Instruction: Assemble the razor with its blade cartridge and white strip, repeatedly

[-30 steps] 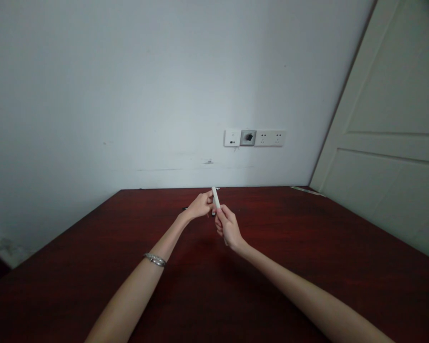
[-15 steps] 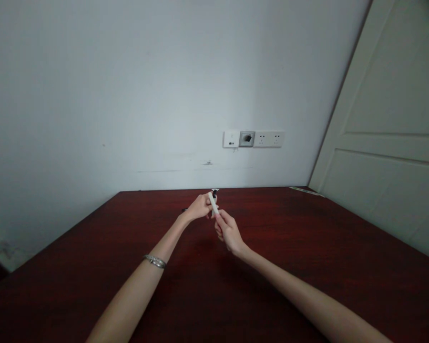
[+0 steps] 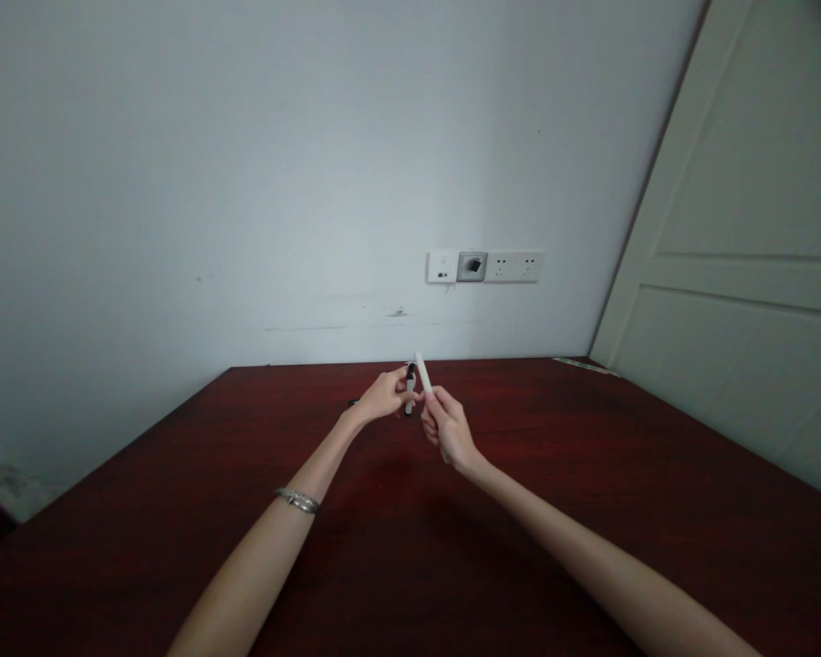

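Observation:
My left hand (image 3: 381, 396) is closed on a slim upright object (image 3: 410, 383) with black ends and a grey middle. A small pale crosspiece shows at its top, somewhat like a razor, though it is too small to be sure. My right hand (image 3: 446, 427), close beside it, pinches the lower end of a white stick (image 3: 422, 373), which tilts up and left. The stick stands just right of the grey-and-black object, with a narrow gap between them. Both hands are above the far part of the dark red table (image 3: 383, 538). A bracelet (image 3: 297, 500) circles my left forearm.
A small black thing (image 3: 353, 401) pokes out behind my left wrist. White wall (image 3: 315, 182) rises at the table's far edge, carrying a row of sockets (image 3: 513, 266). A panelled door (image 3: 739, 274) is at the right. A thin pale strip (image 3: 585, 366) lies along the far right edge.
My right hand has moved slightly up and right, carrying the white stick away from in front of the grey-and-black object, which now shows more fully. My left hand has hardly moved.

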A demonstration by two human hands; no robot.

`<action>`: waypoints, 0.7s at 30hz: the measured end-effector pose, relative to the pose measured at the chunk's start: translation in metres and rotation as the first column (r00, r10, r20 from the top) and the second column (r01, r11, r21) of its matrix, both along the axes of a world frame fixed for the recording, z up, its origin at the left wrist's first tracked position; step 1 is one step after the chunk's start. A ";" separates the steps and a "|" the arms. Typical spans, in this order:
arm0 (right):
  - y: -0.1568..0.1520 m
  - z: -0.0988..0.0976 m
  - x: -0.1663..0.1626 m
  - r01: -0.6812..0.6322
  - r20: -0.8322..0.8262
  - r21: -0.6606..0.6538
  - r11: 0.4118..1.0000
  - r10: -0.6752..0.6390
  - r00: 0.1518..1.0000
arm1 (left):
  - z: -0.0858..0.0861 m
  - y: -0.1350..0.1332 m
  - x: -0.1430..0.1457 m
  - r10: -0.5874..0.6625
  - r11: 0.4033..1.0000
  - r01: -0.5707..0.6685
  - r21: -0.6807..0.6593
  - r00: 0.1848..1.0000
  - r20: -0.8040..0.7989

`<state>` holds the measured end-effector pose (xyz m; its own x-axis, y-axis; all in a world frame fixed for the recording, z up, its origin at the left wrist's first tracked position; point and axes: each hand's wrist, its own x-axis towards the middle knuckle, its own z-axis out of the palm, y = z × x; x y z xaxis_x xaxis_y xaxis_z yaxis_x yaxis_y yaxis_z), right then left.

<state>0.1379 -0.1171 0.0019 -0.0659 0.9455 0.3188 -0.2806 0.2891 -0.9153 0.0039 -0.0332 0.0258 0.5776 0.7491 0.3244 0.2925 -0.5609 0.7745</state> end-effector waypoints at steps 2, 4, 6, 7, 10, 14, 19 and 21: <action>0.001 0.004 0.001 0.014 -0.005 0.017 1.000 -0.013 1.000 | -0.002 0.001 -0.001 -0.004 1.000 0.004 0.020 1.000 -0.002; -0.001 0.000 0.000 -0.001 0.023 -0.004 1.000 0.001 1.000 | -0.002 0.001 0.000 -0.003 1.000 0.003 0.026 1.000 -0.005; -0.006 -0.008 -0.003 -0.029 0.063 -0.043 0.999 0.032 0.997 | -0.002 0.001 0.000 0.014 1.000 -0.014 0.018 1.000 0.002; -0.008 -0.011 -0.004 -0.037 0.073 -0.054 0.998 0.041 0.997 | -0.001 0.000 0.001 0.020 1.000 -0.020 0.010 1.000 0.007; -0.010 -0.011 -0.006 -0.014 0.031 -0.028 1.000 0.015 0.999 | 0.000 -0.001 0.002 0.005 1.000 -0.005 -0.029 1.000 0.009; -0.005 -0.001 -0.005 0.020 -0.032 0.018 1.000 -0.019 0.999 | 0.000 -0.001 0.002 -0.013 0.999 0.013 -0.035 1.000 0.006; -0.009 -0.009 -0.009 -0.041 0.072 -0.032 0.999 0.043 0.996 | 0.002 -0.004 0.003 0.005 1.000 -0.005 -0.013 1.000 0.005; -0.010 -0.009 -0.010 -0.038 0.060 -0.021 0.999 0.040 0.997 | 0.003 -0.005 0.003 -0.006 1.000 0.006 -0.017 1.000 0.001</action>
<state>0.1282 -0.1274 -0.0075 -0.1214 0.9480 0.2943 -0.2353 0.2605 -0.9364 0.0073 -0.0383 0.0291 0.5820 0.7509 0.3120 0.2886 -0.5495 0.7841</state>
